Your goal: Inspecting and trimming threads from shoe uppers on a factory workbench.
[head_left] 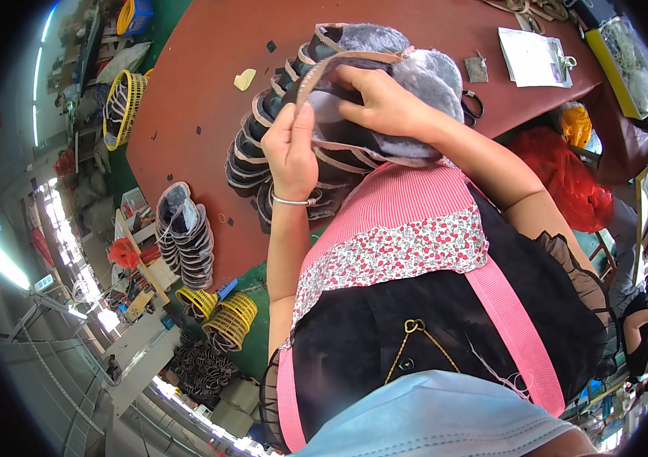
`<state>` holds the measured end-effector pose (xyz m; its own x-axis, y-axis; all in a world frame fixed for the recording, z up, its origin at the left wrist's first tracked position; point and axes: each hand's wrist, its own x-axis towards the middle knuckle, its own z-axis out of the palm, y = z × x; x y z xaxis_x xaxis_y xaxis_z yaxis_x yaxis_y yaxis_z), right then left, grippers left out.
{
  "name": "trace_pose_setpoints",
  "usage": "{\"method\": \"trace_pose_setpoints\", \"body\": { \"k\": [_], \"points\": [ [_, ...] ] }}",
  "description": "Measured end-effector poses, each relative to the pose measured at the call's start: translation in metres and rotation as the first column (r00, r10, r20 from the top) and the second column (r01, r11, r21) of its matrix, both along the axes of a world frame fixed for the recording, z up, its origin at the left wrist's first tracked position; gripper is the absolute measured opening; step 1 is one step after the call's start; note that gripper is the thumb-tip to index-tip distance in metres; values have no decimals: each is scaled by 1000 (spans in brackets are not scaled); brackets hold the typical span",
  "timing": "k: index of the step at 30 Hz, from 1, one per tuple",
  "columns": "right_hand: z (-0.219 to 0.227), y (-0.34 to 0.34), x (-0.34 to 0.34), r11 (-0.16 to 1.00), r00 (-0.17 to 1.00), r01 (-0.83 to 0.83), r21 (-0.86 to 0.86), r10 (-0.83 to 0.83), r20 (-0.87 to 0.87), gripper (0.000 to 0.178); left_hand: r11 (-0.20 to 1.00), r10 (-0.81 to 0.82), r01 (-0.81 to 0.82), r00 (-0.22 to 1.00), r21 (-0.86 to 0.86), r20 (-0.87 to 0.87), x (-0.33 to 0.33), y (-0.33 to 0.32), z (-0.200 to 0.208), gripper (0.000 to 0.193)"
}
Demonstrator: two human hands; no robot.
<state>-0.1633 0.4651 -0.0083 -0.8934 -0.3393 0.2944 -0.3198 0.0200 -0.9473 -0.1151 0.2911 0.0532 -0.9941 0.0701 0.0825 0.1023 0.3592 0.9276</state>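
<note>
**Inspector:** Your left forearm rises from the lower centre of the frame, near vertical, with a thin silver bangle [293,201] at the wrist. Your left hand [290,148] sits left of centre in the upper half, back of the hand toward the camera. The fingers are curled nearly closed, thumb and fingertips pinching the tan edging strip [310,74] of the top shoe upper [385,84].

**Operator:** And my right?

**Inspector:** Your right forearm enters from the right middle of the frame and slants up and left across your pink striped apron [408,199]. Your right hand [385,103] lies palm down on the same shoe upper, fingers loosely bent and spread over the dark panel, fingertips pressing at the rim beneath the tan strip. Whether the thumb grips underneath I cannot tell; it is hidden.

**Operator:** Where is the piece itself?

**Inspector:** Upper centre of the frame, grey fleece lining showing along its top and right side, resting on a stack of shoe uppers [259,145] that fans down to the left on the red-brown table [194,91]. Both hands touch the top piece only.

**Operator:** Anything else nearby?

**Inspector:** A second, smaller stack [184,232] lies at the table's lower-left edge, well apart from your hands. A yellow basket [127,107] stands at the upper left, and papers [529,57] lie at the upper right.
</note>
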Motion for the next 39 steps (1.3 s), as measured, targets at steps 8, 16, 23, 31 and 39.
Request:
{"method": "trace_pose_setpoints", "body": {
  "k": [8,16,23,31,39],
  "points": [
    [6,-17,9,968,994,-83,236,97,-45,32,969,51,-71,994,236,93,6,-6,-4,24],
    [6,-21,7,969,995,-67,240,84,-59,34,955,34,-62,994,290,101,6,-5,-4,22],
    [2,-17,7,959,987,-77,273,112,-115,32,946,68,-100,991,307,116,5,-6,-10,21],
    [-2,-18,8,967,973,64,245,-6,-231,30,975,63,-79,995,207,82,3,1,-4,23],
    [5,-3,8,964,963,-24,263,93,-251,29,973,45,-74,990,220,133,3,2,-10,29]
  ]
}}
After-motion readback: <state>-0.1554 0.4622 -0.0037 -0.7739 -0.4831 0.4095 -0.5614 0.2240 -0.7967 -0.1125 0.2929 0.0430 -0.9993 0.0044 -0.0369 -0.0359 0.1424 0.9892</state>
